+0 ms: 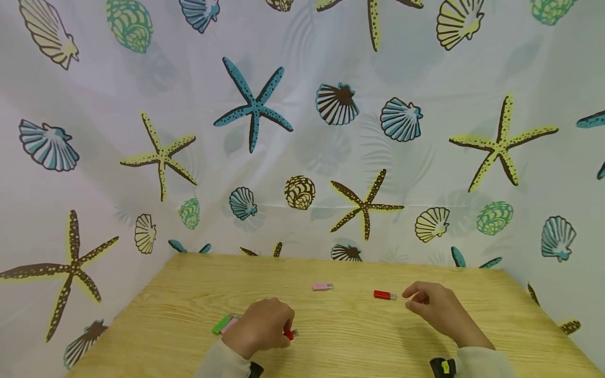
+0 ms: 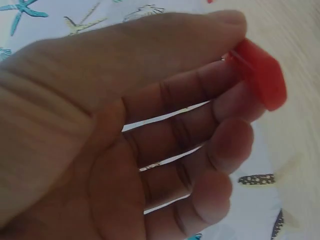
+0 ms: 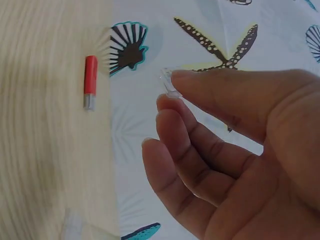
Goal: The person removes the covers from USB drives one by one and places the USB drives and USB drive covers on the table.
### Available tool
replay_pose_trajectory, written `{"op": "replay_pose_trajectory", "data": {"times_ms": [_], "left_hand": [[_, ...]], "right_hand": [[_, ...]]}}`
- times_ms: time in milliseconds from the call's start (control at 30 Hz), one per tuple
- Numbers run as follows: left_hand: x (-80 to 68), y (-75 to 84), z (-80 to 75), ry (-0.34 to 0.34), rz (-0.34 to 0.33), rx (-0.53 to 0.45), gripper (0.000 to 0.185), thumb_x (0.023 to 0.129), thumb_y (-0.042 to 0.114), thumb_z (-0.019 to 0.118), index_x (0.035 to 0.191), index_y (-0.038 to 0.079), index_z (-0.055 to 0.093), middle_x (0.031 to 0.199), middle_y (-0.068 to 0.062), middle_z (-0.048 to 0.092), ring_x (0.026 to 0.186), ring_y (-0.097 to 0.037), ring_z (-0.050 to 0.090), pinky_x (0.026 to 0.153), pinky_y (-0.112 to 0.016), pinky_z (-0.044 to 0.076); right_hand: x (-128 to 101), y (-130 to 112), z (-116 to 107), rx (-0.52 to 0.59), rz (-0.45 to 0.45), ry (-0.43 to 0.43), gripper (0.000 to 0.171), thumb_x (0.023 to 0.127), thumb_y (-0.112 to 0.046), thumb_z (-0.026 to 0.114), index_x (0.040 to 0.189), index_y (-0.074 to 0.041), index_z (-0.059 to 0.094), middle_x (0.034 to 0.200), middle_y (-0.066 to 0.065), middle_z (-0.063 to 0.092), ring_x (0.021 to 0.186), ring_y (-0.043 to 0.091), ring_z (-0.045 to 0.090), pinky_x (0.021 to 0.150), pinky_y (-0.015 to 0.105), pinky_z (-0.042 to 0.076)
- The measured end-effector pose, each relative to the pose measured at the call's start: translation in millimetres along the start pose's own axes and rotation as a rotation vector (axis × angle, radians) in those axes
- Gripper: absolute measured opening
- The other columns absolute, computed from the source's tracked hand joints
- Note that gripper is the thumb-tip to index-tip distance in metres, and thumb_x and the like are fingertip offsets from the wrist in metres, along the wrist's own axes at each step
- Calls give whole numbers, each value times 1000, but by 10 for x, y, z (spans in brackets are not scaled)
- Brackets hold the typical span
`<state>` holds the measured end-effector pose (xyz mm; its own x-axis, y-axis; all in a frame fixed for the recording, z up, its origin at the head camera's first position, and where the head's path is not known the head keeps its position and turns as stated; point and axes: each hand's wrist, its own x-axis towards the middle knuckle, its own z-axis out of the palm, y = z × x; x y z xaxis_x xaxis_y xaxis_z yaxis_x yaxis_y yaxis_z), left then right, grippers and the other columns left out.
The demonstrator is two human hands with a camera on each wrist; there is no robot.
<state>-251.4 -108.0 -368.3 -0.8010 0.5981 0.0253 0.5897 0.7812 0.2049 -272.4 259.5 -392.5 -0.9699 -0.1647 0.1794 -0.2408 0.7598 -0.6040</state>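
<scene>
Fingers of the left hand (image 1: 260, 328) curl around a red drive (image 1: 290, 334), pinched between thumb and fingertips low on the table (image 1: 189, 294); its long axis runs left-right, metal plug pointing right. In the left wrist view the red body (image 2: 262, 80) juts out past the thumb tip. The right hand (image 1: 437, 307) pinches a small clear cap (image 3: 169, 85) between thumb and forefinger, the other fingers loosely bent. Just left of it lies a second red drive (image 1: 384, 295), flat, plug toward that hand. A pink drive (image 1: 322, 286) lies farther back, plug to the right. Green (image 1: 221, 325) and pink (image 1: 230, 324) pieces lie side by side against the left hand.
</scene>
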Motion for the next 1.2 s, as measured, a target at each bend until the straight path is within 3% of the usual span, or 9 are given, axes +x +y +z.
{"op": "replay_pose_trajectory", "data": {"times_ms": [167, 367, 600, 1000, 1200], "left_hand": [[54, -119, 114, -38, -73, -1, 20, 72, 9, 83, 70, 15, 64, 65, 9, 57, 57, -7, 51, 53, -26, 44], [78, -192, 194, -38, -128, 46, 22, 73, 9, 82, 68, 15, 61, 64, 8, 55, 56, -8, 50, 52, -27, 43], [88, -258, 284, -34, -187, 124, 29, 73, -3, 74, 61, 14, 53, 53, 6, 46, 47, -9, 35, 45, -26, 31], [127, -289, 341, -19, -240, 219, 32, 72, 3, 76, 58, 15, 49, 52, 4, 46, 47, -10, 38, 45, -29, 32], [143, -282, 346, 0, -282, 228, 34, 68, 7, 81, 55, 14, 51, 52, 3, 48, 48, -12, 41, 45, -31, 35]], "right_hand": [[-1, 122, 11, -51, 38, 32, 16, 88, -8, 68, 103, -8, 69, 82, 1, 66, 69, 14, 57, 60, 35, 47], [-2, 274, 6, -101, 109, 50, 11, 87, -5, 67, 98, -6, 70, 79, 1, 66, 67, 14, 57, 60, 36, 47], [27, 354, 25, -109, 143, 48, 5, 86, -5, 67, 91, -3, 66, 78, 2, 64, 70, 17, 58, 62, 38, 48], [30, 472, 26, -139, 211, 36, 5, 86, -9, 68, 86, -4, 67, 86, 6, 65, 78, 23, 59, 69, 47, 47], [14, 520, 13, -133, 313, 37, 7, 86, -14, 68, 87, -8, 68, 90, 10, 63, 79, 27, 55, 68, 57, 38]]}}
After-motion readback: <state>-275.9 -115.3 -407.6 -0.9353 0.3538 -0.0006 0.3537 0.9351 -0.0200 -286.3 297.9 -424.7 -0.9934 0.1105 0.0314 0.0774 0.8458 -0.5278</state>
